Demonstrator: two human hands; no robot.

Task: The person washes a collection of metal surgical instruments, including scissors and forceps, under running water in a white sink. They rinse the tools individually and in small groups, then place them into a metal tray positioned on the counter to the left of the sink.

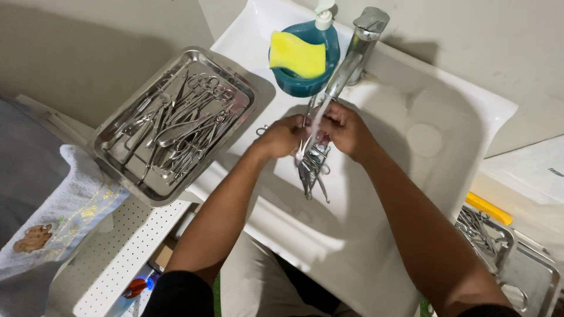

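Note:
Both of my hands are over a white sink [411,194], under water running from a chrome tap [352,56]. Together they hold a bundle of metal scissor-like instruments [313,170] that hangs down into the stream. My left hand [282,136] grips the bundle from the left side. My right hand [346,129] closes on its top from the right. The handle rings of the bundle are mostly hidden by my fingers.
A steel tray [235,123] with several more metal instruments rests on the sink's left edge. A teal soap dispenser bowl [299,85] with a yellow sponge [296,54] stands behind the tap. Another steel tray with instruments [531,270] sits at right. A towel [53,223] lies at left.

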